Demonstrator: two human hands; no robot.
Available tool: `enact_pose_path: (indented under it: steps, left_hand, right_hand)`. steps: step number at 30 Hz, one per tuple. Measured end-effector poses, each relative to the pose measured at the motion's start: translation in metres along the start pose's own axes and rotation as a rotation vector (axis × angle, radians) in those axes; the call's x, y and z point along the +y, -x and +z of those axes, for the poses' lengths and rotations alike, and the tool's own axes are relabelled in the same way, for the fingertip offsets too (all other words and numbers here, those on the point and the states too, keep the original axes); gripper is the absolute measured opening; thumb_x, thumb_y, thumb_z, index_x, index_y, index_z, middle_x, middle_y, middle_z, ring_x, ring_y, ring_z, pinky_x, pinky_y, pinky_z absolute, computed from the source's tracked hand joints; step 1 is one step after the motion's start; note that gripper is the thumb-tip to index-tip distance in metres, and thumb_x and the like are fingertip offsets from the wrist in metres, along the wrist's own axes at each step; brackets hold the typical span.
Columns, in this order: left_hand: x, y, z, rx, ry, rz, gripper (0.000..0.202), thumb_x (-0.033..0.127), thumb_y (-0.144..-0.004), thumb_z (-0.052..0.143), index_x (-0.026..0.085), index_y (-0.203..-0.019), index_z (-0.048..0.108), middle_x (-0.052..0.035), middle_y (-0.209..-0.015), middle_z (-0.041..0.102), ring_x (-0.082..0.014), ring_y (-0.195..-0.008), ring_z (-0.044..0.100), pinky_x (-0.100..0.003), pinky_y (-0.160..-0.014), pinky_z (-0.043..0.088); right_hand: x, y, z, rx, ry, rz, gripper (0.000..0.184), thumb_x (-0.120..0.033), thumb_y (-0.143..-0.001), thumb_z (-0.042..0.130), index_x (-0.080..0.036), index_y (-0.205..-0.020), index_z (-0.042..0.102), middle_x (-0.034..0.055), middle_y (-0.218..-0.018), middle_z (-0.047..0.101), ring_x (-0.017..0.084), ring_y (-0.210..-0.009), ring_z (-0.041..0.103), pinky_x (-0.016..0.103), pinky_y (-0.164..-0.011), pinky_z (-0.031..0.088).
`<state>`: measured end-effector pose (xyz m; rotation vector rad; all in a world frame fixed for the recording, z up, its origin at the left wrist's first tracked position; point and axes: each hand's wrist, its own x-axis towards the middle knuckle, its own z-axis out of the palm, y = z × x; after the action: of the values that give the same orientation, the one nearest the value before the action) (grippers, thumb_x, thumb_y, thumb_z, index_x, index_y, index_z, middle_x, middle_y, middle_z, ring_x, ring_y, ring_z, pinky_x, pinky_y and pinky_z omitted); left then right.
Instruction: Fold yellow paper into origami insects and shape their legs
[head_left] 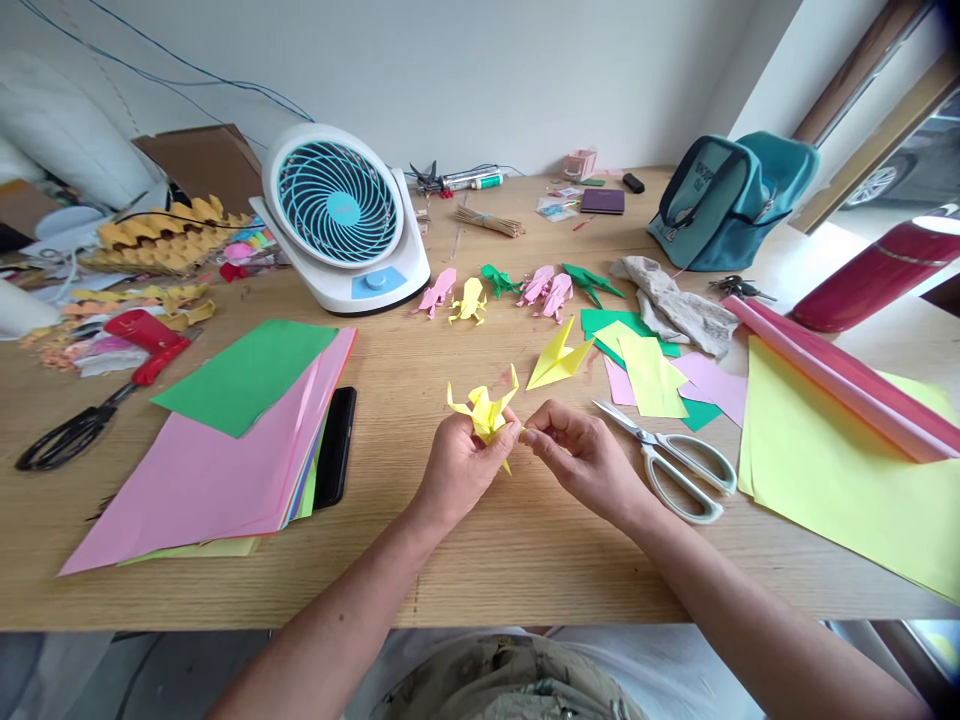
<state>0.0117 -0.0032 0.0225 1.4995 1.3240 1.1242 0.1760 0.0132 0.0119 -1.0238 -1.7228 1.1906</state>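
A yellow folded-paper animal with thin pointed limbs (486,410) is held in my left hand (463,462), thumb and fingers closed around its lower part. My right hand (581,455) pinches the tip of one limb at the animal's right side. Just beyond my hands lies a second yellow folded-paper piece (559,358), its points sticking up. White-handled scissors (686,472) rest beside my right hand, blades toward it. Farther back stand finished-looking paper frogs: a yellow one (469,300), several pink ones (556,296) and green ones (592,283).
Left are stacked colored sheets (225,470), a black phone (335,447) and black-handled scissors with a red cover (67,435). A white fan (341,215) stands behind. To the right are paper cutoffs (652,375), yellow sheets (847,470), a red bottle (874,275) and a teal bag (731,205).
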Motion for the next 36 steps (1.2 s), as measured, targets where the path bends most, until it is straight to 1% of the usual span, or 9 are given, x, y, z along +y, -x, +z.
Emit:
enact_pose_path:
  steps: [4,7,10,13,16,19,30,33,36]
  left_hand:
    - [-0.004,-0.001,0.000,-0.021,0.047,0.013,0.026,0.040,-0.084,0.063,0.015,-0.078,0.067,0.0007,-0.066,0.058,-0.0113,-0.062,0.050,-0.022,-0.060,0.040]
    - [-0.008,-0.003,-0.002,-0.005,0.064,0.001,0.027,0.040,-0.085,0.064,0.015,-0.076,0.066,0.0014,-0.065,0.056,-0.0109,-0.062,0.048,-0.022,-0.060,0.038]
    - [-0.012,-0.004,-0.003,0.004,0.159,-0.035,0.027,0.041,-0.084,0.066,0.016,-0.076,0.064,0.0019,-0.069,0.055,-0.0107,-0.066,0.048,-0.022,-0.064,0.039]
    - [-0.013,-0.005,-0.002,-0.004,0.284,-0.111,0.031,0.044,-0.078,0.072,0.015,-0.076,0.063,0.0021,-0.070,0.055,-0.0103,-0.067,0.048,-0.021,-0.065,0.039]
    - [-0.013,-0.005,0.000,-0.027,0.366,-0.168,0.035,0.047,-0.074,0.075,0.014,-0.075,0.063,0.0015,-0.071,0.057,-0.0107,-0.069,0.049,-0.021,-0.065,0.039]
    - [-0.012,-0.004,0.001,-0.032,0.368,-0.169,0.036,0.047,-0.074,0.076,0.014,-0.075,0.063,0.0011,-0.071,0.057,-0.0107,-0.070,0.049,-0.021,-0.065,0.039]
    - [-0.015,-0.002,0.002,-0.030,0.295,-0.122,0.030,0.043,-0.081,0.071,0.014,-0.079,0.064,0.0016,-0.073,0.055,-0.0103,-0.071,0.048,-0.020,-0.066,0.039]
    - [-0.015,-0.002,0.002,-0.012,0.261,-0.074,0.028,0.042,-0.084,0.067,0.014,-0.080,0.064,0.0011,-0.074,0.057,-0.0109,-0.073,0.050,-0.020,-0.069,0.040]
    - [-0.014,-0.002,0.001,-0.017,0.207,-0.032,0.028,0.041,-0.087,0.065,0.015,-0.078,0.063,0.0020,-0.071,0.054,-0.0103,-0.070,0.048,-0.020,-0.067,0.039]
  right_hand:
    - [0.002,0.000,0.001,0.018,0.012,-0.017,0.029,-0.042,-0.088,0.063,-0.018,-0.074,0.059,-0.0017,-0.064,0.053,0.012,-0.060,0.046,0.024,-0.054,0.036]
    - [0.005,0.001,0.001,-0.006,0.030,-0.037,0.024,-0.037,-0.093,0.056,-0.018,-0.077,0.060,-0.0009,-0.066,0.056,0.013,-0.062,0.050,0.025,-0.056,0.040]
    - [0.007,0.001,-0.001,0.056,0.205,-0.266,0.012,-0.023,-0.095,0.051,-0.020,-0.089,0.061,0.0027,-0.080,0.062,0.015,-0.073,0.056,0.029,-0.068,0.046]
    - [0.008,0.002,-0.004,0.098,0.497,-0.521,0.013,-0.014,-0.093,0.050,-0.021,-0.098,0.060,0.0064,-0.089,0.063,0.018,-0.080,0.056,0.033,-0.072,0.045]
    - [0.008,0.003,-0.005,0.080,0.683,-0.646,0.016,-0.012,-0.093,0.050,-0.022,-0.098,0.061,0.0072,-0.089,0.063,0.019,-0.077,0.055,0.033,-0.068,0.043]
    - [0.007,0.004,-0.006,0.097,0.718,-0.705,0.015,-0.011,-0.093,0.052,-0.021,-0.098,0.061,0.0068,-0.087,0.062,0.018,-0.075,0.054,0.032,-0.066,0.043]
    - [0.007,0.005,-0.005,0.140,0.604,-0.707,0.015,-0.008,-0.090,0.057,-0.018,-0.100,0.062,0.0081,-0.089,0.060,0.018,-0.080,0.057,0.033,-0.069,0.047]
    - [0.004,0.005,-0.002,0.174,0.440,-0.602,0.014,-0.009,-0.091,0.056,-0.020,-0.096,0.063,0.0060,-0.088,0.058,0.017,-0.081,0.057,0.031,-0.071,0.048]
    - [0.005,0.004,0.002,0.194,0.210,-0.393,0.007,-0.016,-0.091,0.060,-0.021,-0.086,0.062,0.0025,-0.080,0.057,0.015,-0.075,0.055,0.030,-0.069,0.046]
